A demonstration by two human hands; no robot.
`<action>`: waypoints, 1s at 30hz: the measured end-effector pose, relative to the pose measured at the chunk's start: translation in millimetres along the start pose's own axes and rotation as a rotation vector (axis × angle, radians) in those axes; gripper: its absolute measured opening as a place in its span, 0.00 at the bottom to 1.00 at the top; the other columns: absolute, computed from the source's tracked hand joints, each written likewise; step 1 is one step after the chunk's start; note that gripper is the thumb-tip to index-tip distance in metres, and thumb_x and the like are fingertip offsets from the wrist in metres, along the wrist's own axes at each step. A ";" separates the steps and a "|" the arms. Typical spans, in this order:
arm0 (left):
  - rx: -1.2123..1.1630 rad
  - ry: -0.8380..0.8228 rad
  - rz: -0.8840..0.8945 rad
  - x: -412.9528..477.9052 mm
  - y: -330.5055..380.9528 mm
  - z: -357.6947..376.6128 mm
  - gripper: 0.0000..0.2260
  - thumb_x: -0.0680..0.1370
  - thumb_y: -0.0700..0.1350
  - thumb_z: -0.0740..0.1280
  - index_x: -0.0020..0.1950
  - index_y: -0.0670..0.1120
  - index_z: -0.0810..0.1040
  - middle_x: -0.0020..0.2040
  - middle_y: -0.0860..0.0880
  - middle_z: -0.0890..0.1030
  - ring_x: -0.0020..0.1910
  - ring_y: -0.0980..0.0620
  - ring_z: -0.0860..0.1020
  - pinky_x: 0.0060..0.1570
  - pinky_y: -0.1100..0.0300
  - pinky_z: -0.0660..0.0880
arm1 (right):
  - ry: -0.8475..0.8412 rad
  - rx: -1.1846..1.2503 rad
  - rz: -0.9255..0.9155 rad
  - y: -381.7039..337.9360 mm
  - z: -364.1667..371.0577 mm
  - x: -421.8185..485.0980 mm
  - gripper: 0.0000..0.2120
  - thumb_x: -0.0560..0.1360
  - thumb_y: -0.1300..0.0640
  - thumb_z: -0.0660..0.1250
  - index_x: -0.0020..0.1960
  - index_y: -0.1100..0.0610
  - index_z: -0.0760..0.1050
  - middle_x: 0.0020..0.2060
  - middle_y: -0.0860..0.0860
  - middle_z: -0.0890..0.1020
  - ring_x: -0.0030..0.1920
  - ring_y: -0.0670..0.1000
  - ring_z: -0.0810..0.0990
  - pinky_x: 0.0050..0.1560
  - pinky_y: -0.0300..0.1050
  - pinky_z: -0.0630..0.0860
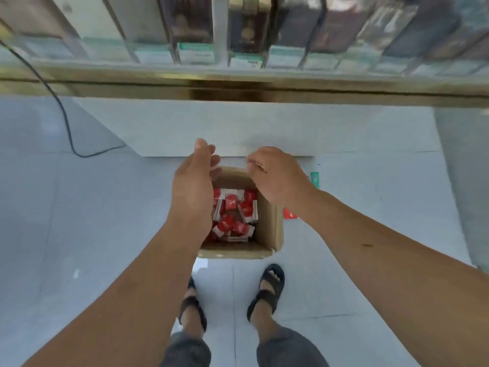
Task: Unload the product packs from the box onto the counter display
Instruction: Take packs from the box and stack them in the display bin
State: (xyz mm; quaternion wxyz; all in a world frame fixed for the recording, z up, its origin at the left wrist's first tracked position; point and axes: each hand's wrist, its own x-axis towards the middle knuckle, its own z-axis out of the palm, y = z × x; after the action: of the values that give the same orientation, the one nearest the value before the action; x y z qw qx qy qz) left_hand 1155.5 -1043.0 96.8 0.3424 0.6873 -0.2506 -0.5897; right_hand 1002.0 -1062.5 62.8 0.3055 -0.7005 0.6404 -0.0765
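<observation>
An open cardboard box (272, 229) stands on the floor in front of my feet. Several red-and-white product packs (234, 213) lie jumbled inside it. My left hand (194, 181) hovers over the box's left side, fingers apart and curved, holding nothing. My right hand (275, 176) hovers over the far right corner, fingers curled downward, with nothing visible in it. Both hands are above the packs and do not touch them. The glass counter display (238, 83) with a gold-coloured edge runs across the top of the view.
Dark boxed goods and green-white packs (195, 53) sit under the counter glass. A black cable (66, 120) trails over the floor at left. One red pack (289, 214) and a green item (315, 180) lie on the floor right of the box. My sandalled feet (267, 290) stand just behind it.
</observation>
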 end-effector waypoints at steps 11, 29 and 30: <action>0.135 -0.029 -0.184 160.6 -183.8 -21.1 0.22 0.82 0.65 0.55 0.67 0.56 0.77 0.60 0.58 0.80 0.62 0.54 0.77 0.64 0.52 0.68 | -0.432 -0.137 0.135 123.9 280.5 64.5 0.14 0.80 0.56 0.62 0.64 0.54 0.76 0.56 0.53 0.80 0.54 0.54 0.80 0.53 0.51 0.80; -0.033 -0.109 -0.077 273.6 -273.7 19.7 0.25 0.82 0.65 0.54 0.72 0.54 0.74 0.67 0.53 0.79 0.61 0.56 0.78 0.49 0.60 0.69 | -0.626 -0.428 -0.212 214.3 471.0 111.6 0.25 0.83 0.51 0.56 0.79 0.56 0.58 0.77 0.60 0.58 0.76 0.64 0.56 0.74 0.63 0.56; -0.038 -0.107 -0.074 273.8 -273.6 19.7 0.25 0.82 0.65 0.54 0.72 0.54 0.74 0.67 0.53 0.79 0.61 0.56 0.78 0.48 0.61 0.69 | -0.617 -0.449 -0.177 216.7 472.1 110.4 0.25 0.83 0.50 0.55 0.78 0.55 0.59 0.76 0.61 0.58 0.75 0.65 0.57 0.74 0.64 0.57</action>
State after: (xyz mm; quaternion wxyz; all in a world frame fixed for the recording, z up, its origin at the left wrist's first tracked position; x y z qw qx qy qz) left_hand 1168.9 -1076.2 -289.1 0.3195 0.6569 -0.2318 -0.6424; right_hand 1071.6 -1009.4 -461.0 0.3149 -0.7925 0.4565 0.2538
